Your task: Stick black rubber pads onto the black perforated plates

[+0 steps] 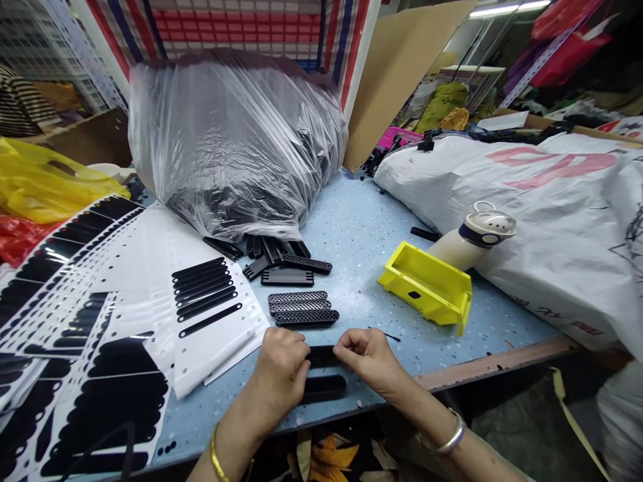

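Observation:
My left hand (281, 368) is closed on the left end of a long black plastic piece (323, 356) near the table's front edge. The fingertips of my right hand (370, 360) pinch together at its right end. Just below, closer to me, lies a second black rounded strip (325, 387), partly covered by my left hand. Beyond my hands, several black lattice-faced plastic pieces (304, 308) lie side by side. To the left, a white backing sheet (211, 345) carries several narrow black adhesive strips (209, 320).
A plastic bag (241, 147) of black parts stands at the back, with loose pieces (286, 276) before it. Right of my hands are a yellow bin (426, 284), a bottle (467, 237) and a big white sack (542, 201). More black-strip sheets (115, 395) cover the left side.

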`<state>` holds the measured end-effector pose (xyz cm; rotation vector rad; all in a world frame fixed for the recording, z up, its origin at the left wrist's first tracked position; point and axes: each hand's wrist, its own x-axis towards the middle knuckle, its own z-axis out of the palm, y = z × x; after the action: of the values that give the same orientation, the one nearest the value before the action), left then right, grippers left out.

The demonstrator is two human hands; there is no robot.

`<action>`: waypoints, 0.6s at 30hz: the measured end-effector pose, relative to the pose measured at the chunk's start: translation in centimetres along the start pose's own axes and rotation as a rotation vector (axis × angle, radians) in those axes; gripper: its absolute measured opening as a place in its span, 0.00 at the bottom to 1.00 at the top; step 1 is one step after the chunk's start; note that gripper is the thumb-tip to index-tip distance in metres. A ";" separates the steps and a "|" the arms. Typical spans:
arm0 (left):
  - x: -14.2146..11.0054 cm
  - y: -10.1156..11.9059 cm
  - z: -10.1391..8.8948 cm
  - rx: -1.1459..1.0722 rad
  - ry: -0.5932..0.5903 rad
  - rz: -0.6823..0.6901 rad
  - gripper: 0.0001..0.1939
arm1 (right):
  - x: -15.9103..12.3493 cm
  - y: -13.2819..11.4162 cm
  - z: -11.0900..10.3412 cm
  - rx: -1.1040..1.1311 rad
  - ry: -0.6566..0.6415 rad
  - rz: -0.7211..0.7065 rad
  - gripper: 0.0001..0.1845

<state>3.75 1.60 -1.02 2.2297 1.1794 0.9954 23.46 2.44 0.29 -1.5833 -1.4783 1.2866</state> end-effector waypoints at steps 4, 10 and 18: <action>-0.7 -1.4 0.0 -0.028 0.022 0.013 0.08 | -0.1 -0.7 0.0 -0.018 0.012 -0.014 0.10; -0.6 -1.6 0.1 -0.048 0.001 0.018 0.08 | -0.1 -1.7 -0.1 -0.039 -0.006 -0.088 0.10; -0.8 -1.8 0.2 -0.037 0.007 0.026 0.09 | 0.3 0.2 0.2 -0.271 0.075 -0.162 0.10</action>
<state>2.67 1.90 -2.66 2.2196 1.1286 1.0281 23.28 2.65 -0.04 -1.6207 -1.7514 0.9583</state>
